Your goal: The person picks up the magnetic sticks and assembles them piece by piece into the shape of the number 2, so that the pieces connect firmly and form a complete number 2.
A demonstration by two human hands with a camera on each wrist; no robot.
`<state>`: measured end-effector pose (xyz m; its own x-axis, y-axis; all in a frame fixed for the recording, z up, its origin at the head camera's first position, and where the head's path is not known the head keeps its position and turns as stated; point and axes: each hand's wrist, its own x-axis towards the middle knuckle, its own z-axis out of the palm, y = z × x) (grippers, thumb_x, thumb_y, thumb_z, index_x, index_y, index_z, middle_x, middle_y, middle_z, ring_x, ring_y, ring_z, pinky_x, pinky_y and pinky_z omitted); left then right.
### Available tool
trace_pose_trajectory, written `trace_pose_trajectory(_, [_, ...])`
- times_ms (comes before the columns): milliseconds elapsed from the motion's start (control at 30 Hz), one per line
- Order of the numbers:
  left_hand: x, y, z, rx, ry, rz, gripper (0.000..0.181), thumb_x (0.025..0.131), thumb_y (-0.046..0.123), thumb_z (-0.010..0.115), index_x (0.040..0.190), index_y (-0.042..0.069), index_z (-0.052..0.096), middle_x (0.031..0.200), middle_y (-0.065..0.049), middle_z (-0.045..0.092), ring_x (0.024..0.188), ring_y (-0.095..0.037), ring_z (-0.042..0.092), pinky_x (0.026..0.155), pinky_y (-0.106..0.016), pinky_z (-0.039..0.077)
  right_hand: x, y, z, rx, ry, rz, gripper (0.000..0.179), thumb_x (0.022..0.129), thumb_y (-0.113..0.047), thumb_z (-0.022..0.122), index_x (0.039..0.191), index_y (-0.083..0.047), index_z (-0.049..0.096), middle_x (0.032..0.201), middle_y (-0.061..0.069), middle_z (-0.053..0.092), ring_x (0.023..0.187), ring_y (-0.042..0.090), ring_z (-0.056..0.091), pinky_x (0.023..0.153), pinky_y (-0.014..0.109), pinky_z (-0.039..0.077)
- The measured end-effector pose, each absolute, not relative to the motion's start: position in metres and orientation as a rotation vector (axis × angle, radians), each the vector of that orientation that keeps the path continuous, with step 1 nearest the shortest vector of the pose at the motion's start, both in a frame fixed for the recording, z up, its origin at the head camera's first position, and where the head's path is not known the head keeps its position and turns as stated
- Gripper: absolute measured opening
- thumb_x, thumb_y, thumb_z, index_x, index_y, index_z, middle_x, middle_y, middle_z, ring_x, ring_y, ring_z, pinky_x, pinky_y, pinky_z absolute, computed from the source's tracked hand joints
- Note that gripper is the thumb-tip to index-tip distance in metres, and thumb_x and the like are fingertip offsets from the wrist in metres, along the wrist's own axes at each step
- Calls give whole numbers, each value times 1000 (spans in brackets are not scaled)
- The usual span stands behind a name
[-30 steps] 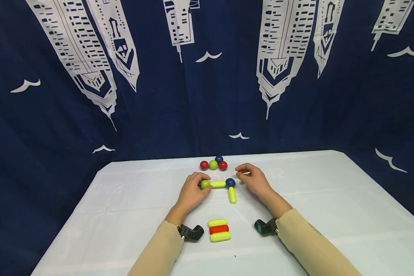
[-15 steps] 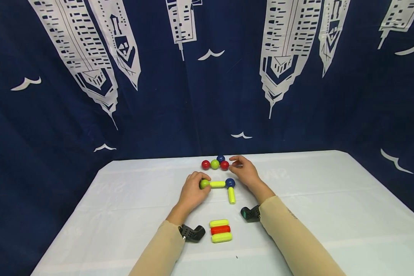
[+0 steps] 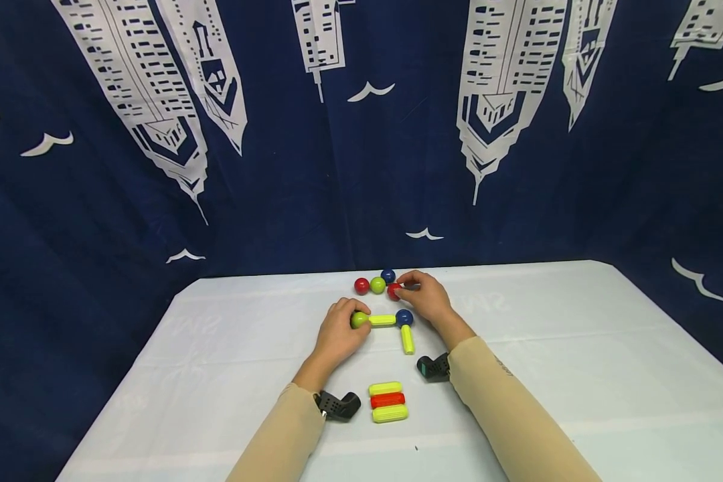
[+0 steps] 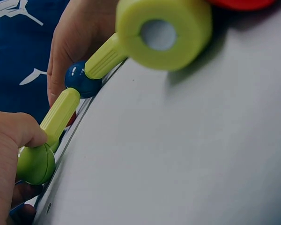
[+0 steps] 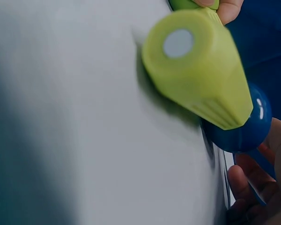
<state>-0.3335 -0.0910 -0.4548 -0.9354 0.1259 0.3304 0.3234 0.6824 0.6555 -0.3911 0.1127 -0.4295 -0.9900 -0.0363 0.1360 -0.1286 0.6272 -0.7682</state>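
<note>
On the tabletop (image 3: 229,355), a red ball (image 3: 392,292) is pinched by the fingers of the nearer right hand (image 3: 429,299), beyond a blue ball (image 3: 404,317) joined by a crosswise yellow stick (image 3: 382,320) to the green ball (image 3: 358,320) gripped by the left hand (image 3: 339,329).

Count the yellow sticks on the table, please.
4: first stick between the held green ball and a blue ball; second stick touching that ball's near side; third stick just beyond the red stick; fourth stick on its near side.
</note>
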Motion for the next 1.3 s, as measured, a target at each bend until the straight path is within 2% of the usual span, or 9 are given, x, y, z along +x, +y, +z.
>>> trace_pose_trajectory(233, [-335, -91, -456, -352, -2642, -1093, 16, 85, 16, 70, 101, 17, 67, 106, -3, 62, 100, -21, 52, 83, -34, 41, -391, 112, -430, 176, -2782, 1284, 37, 92, -27, 71, 125, -12, 64, 122, 12, 69, 117, 32, 61, 103, 49, 45])
trace_pose_trajectory(467, [-336, -91, -459, -353, -2651, -1090, 16, 86, 16, 71, 101, 17, 68, 105, -3, 62, 100, -20, 53, 86, -35, 42, -390, 111, -433, 180, -2823, 1188, 34, 91, -27, 72, 122, -13, 68, 115, 10, 71, 110, 29, 61, 100, 48, 45])
trace_pose_trajectory(667, [-336, -91, -458, -340, -2659, -1103, 15, 86, 17, 71, 101, 18, 68, 104, -1, 62, 99, -20, 52, 85, -34, 41, -389, 111, -433, 164, -2805, 1257, 32, 91, -27, 73, 119, -12, 68, 116, 10, 72, 109, 28, 63, 98, 45, 47])
trace_pose_trajectory(867, [-336, -90, -457, -330, -2674, -1093, 16, 86, 18, 72, 102, 19, 67, 105, -1, 61, 100, -20, 52, 86, -34, 42, -384, 116, -431, 178, -2733, 1351, 38, 91, -24, 72, 125, -10, 65, 120, 13, 71, 116, 31, 63, 99, 45, 50])
trace_pose_trajectory(1033, [-336, -90, -457, -353, -2665, -1089, 17, 86, 18, 72, 103, 19, 70, 106, -1, 62, 101, -19, 53, 87, -35, 42, -379, 124, -429, 191, -2686, 1407, 38, 92, -23, 71, 128, -10, 66, 122, 13, 70, 113, 30, 65, 87, 36, 54])
trace_pose_trajectory(1167, [-336, -90, -457, -386, -2655, -1077, 19, 86, 17, 72, 105, 20, 73, 106, -1, 62, 100, -18, 53, 86, -34, 42, -370, 129, -427, 152, -2671, 1462, 37, 93, -25, 70, 127, -11, 65, 122, 13, 69, 105, 28, 65, 78, 26, 50])
trace_pose_trajectory(1300, [-335, -90, -457, -377, -2665, -1063, 18, 87, 17, 72, 104, 20, 73, 104, 0, 62, 99, -18, 53, 85, -33, 42, -355, 131, -423, 137, -2672, 1508, 38, 93, -28, 70, 128, -13, 64, 122, 12, 68, 97, 25, 62, 75, 24, 48])
